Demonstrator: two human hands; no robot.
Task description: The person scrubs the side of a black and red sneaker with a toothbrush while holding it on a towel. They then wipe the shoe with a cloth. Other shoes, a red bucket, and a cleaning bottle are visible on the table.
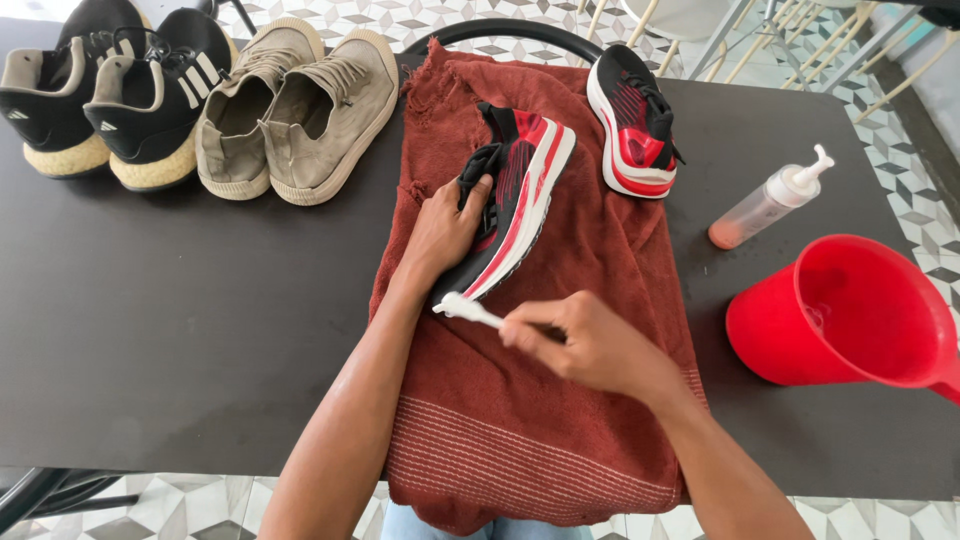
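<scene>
A red, black and white running shoe (520, 195) lies tilted on its side on a rust-red towel (540, 400). My left hand (445, 228) grips it at the opening, fingers hooked over the collar. My right hand (585, 342) holds a white toothbrush (468, 311), whose head touches the white sole edge near the shoe's heel end. The matching shoe (632, 122) rests sole-side toward me at the towel's far right corner.
A dark table (180, 320) carries a beige pair of shoes (295, 105) and a black pair (105, 90) at the far left. On the right stand a pump bottle (765, 205) and a red jug (850, 310) holding water. A chair back shows beyond the table.
</scene>
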